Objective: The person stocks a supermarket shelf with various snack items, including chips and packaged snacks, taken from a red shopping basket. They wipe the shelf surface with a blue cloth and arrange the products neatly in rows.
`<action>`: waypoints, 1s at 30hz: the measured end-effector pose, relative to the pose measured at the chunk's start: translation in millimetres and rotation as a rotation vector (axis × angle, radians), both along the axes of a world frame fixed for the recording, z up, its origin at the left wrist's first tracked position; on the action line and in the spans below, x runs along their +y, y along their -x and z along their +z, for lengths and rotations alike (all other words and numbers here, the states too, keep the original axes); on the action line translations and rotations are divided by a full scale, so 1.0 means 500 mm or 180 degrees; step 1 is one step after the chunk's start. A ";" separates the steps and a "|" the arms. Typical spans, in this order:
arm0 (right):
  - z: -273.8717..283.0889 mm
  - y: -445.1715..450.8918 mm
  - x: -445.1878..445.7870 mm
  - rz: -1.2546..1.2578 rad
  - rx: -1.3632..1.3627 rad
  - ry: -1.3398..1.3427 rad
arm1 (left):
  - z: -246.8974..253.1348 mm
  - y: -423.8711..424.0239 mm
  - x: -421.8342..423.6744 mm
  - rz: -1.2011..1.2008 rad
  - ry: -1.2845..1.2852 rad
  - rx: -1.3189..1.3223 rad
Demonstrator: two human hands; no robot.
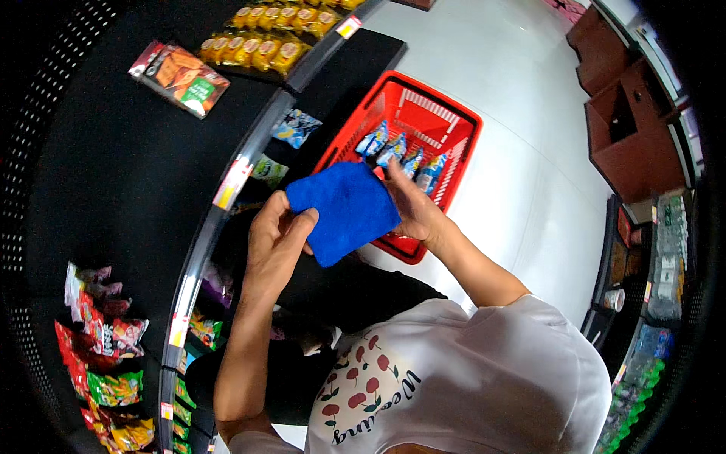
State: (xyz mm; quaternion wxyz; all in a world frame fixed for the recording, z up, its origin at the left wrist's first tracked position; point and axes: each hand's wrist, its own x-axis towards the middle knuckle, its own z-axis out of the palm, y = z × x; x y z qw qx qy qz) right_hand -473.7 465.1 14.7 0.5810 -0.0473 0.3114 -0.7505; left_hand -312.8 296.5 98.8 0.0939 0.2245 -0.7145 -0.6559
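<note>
A folded blue cloth (346,213) is stretched between my two hands at the middle of the view. My left hand (276,235) pinches its left edge, thumb on top and fingers beneath. At the opposite edge, my right hand (413,204) holds the cloth, with some fingers hidden behind it. Below and beyond the cloth, a red plastic shopping basket (473,127) stands on the floor. Several blue-and-white snack bags (392,148) lie inside it, partly covered by the cloth and my right hand.
Black store shelving (153,187) runs along the left. It bears a flat packaged food box (180,78), yellow packaged snacks (255,51) and several snack bags (116,389). Bottled drinks (669,272) line the right-hand shelves, beside a brown cabinet (635,136). Pale floor (524,187) lies between.
</note>
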 end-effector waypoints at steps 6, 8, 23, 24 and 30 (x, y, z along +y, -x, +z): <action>-0.025 0.042 0.094 -0.0494 0.0743 -0.0902 | -0.037 0.030 0.045 0.0034 0.0144 0.0017; -0.041 0.068 0.147 -0.0900 0.0944 -0.1058 | -0.035 0.038 0.047 0.0069 0.0182 0.0080; -0.383 0.117 0.374 -0.1807 0.0413 -0.2356 | -0.031 -0.003 0.012 0.0491 0.0381 0.0638; -0.381 0.120 0.373 -0.1781 0.0493 -0.2496 | -0.032 -0.007 0.010 0.0557 0.0354 0.0703; -0.360 0.129 0.391 -0.2112 0.1100 -0.3476 | -0.025 -0.032 -0.013 0.0905 0.0487 0.0966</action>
